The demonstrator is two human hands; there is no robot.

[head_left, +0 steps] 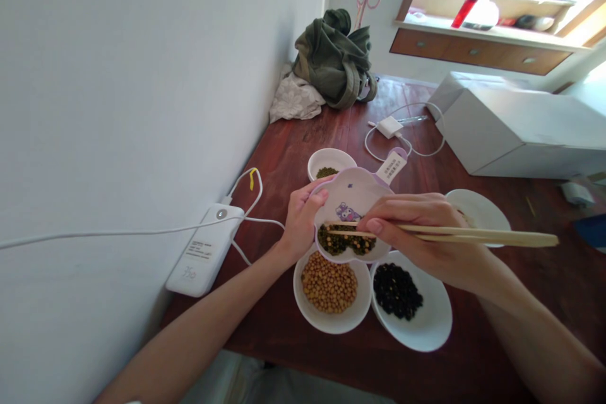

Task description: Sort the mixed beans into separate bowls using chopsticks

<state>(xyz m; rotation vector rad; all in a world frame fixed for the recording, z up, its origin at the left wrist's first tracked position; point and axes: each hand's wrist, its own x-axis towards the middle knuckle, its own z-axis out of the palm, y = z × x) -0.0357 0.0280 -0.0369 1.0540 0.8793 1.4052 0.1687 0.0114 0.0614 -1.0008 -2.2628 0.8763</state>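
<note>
My left hand grips the edge of a flower-shaped bowl with a purple rim, a printed cartoon figure and a labelled handle. The bowl tilts toward me, and mixed green and yellow beans lie along its near side. In my right hand is a pair of wooden chopsticks, their tips among those beans. Just below, a white bowl holds yellow soybeans. Beside it, another white bowl holds black beans. Behind stands a small white bowl with green beans.
A white plate sits partly behind my right hand. A power bank with cables lies against the left wall. Farther back are a charger, a green bag, a patterned cloth and a large white box.
</note>
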